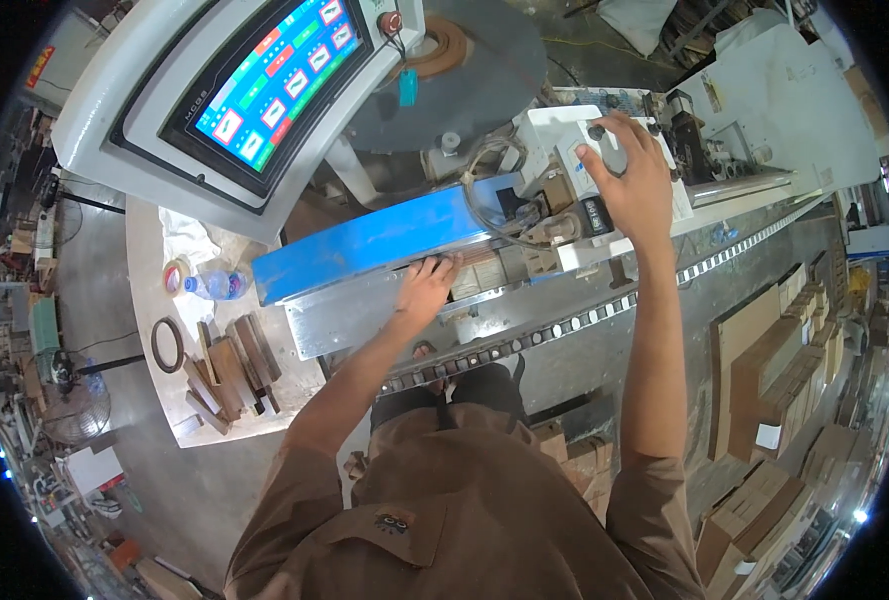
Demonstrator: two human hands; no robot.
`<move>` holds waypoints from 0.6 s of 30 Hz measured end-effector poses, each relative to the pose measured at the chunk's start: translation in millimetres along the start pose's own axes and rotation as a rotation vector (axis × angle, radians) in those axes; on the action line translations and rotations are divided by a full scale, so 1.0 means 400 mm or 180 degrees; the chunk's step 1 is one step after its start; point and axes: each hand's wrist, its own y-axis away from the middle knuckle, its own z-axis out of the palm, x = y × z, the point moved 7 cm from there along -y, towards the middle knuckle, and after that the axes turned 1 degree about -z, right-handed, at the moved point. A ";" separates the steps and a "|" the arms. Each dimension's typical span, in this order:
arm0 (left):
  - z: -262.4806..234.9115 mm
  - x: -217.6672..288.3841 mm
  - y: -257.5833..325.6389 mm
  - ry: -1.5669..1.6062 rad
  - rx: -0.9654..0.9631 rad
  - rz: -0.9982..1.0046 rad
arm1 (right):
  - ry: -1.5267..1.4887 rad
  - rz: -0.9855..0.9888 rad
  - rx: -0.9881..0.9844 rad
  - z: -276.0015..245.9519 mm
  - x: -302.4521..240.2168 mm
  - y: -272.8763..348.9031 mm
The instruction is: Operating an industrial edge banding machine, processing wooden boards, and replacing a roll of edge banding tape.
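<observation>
My left hand point(428, 292) lies on the machine bed with its fingers stretched toward the lower edge of a long blue cover point(375, 238). Its fingertips are at that edge, beside a short stack of light wooden strips point(480, 275). Below the cover is a bare metal plate point(333, 312). My right hand point(633, 175) is raised over a white machine housing point(563, 135), thumb and fingers apart. A black knob point(597, 131) is close to its fingertips; whether they touch it I cannot tell. Neither hand visibly grips anything.
A control screen point(275, 80) with a red stop button point(391, 22) stands at upper left. On the table point(180, 400) are wood offcuts point(230, 370), a plastic bottle point(220, 285) and a tape roll point(175, 276). A roller chain point(565, 325) crosses before me. Stacked boards point(775, 370) lie right.
</observation>
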 end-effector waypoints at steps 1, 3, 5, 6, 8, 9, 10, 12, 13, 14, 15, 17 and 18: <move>0.004 0.010 -0.010 0.0027 -0.0064 -0.0004 | 0.0013 -0.0001 0.0008 -0.001 0.002 0.001; 0.017 0.025 -0.030 -0.0037 -0.0064 0.0037 | -0.0055 0.0018 0.0007 -0.001 0.000 -0.001; 0.023 0.041 -0.048 -0.0090 -0.0057 0.0089 | -0.0028 -0.0032 0.0047 -0.003 -0.004 0.001; 0.021 0.051 -0.054 -0.0067 -0.0014 0.0060 | -0.0006 -0.0029 0.0063 -0.004 -0.003 0.002; 0.015 0.061 -0.061 -0.0037 0.0043 0.0044 | -0.0004 -0.0008 0.0070 -0.009 -0.007 0.001; 0.014 0.061 -0.064 -0.0014 0.0017 0.0041 | 0.0013 -0.0006 0.0080 -0.010 -0.009 0.001; 0.014 0.062 -0.067 0.0009 -0.0009 0.0037 | -0.0019 0.0017 0.0061 -0.008 -0.008 0.001; 0.011 0.070 -0.083 -0.0047 -0.0027 0.0107 | -0.0073 0.0055 0.0048 -0.001 -0.004 0.001; 0.012 0.076 -0.092 -0.0105 -0.0064 0.0174 | -0.0033 0.0055 0.0068 0.003 0.000 0.003; 0.011 0.086 -0.108 -0.0094 -0.0011 0.0178 | -0.0032 0.0023 0.0070 -0.005 -0.004 0.001; 0.017 0.103 -0.130 -0.0017 -0.0069 0.0192 | -0.0030 -0.0012 0.0073 -0.014 -0.009 -0.004; 0.031 0.138 -0.169 0.0067 -0.0095 0.0220 | -0.0094 -0.0049 0.0049 -0.018 -0.011 -0.011; 0.036 0.151 -0.188 0.0169 -0.0002 0.0145 | -0.0085 -0.0059 0.0053 -0.017 -0.010 -0.013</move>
